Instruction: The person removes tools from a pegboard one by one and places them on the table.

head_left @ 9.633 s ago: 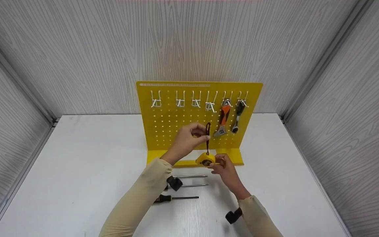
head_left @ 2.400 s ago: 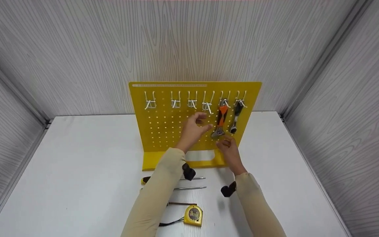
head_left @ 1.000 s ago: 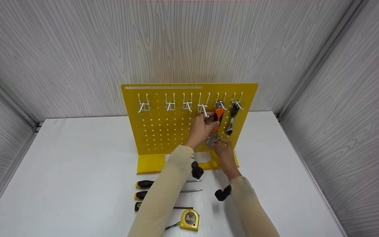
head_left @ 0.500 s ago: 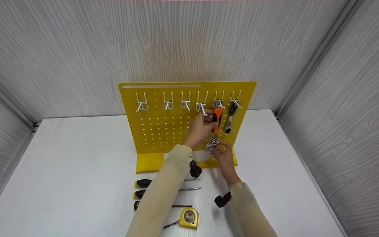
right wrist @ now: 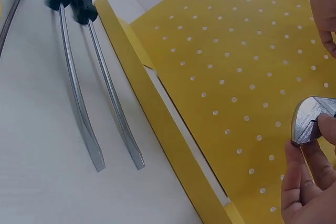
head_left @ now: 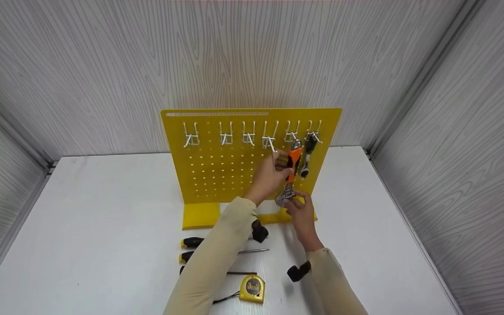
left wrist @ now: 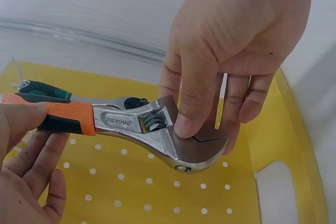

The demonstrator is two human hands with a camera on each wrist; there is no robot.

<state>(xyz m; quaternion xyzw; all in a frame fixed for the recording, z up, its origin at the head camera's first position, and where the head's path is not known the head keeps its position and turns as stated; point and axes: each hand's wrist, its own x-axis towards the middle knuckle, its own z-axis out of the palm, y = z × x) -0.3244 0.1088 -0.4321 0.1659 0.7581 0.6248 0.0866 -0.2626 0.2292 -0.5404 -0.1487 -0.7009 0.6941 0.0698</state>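
An adjustable wrench (head_left: 293,164) with an orange and black handle is held in front of the yellow pegboard (head_left: 217,175), head down. My left hand (head_left: 269,175) pinches its handle between thumb and fingers. Lower down, my right hand (head_left: 301,212) grips the metal head; in the left wrist view the right thumb lies across the jaw of the wrench (left wrist: 197,148). The wrench's ring end stands just in front of and below a white hook (head_left: 292,135), apart from it as far as I can see. A ratchet wrench (head_left: 309,155) with a dark handle hangs on the rightmost hook.
On the white table below the board lie several screwdrivers (head_left: 254,251), partly hidden by the left sleeve. A yellow tape measure (head_left: 252,288) with a black strap lies nearest the front. Further white hooks (head_left: 225,139) line the board's upper part. Grey wood-patterned walls (head_left: 103,78) enclose the table.
The tape measure, held in both hands earlier, lies on the table. Both hands then reached the adjustable wrench and took hold of it; it has come off its hook toward me.
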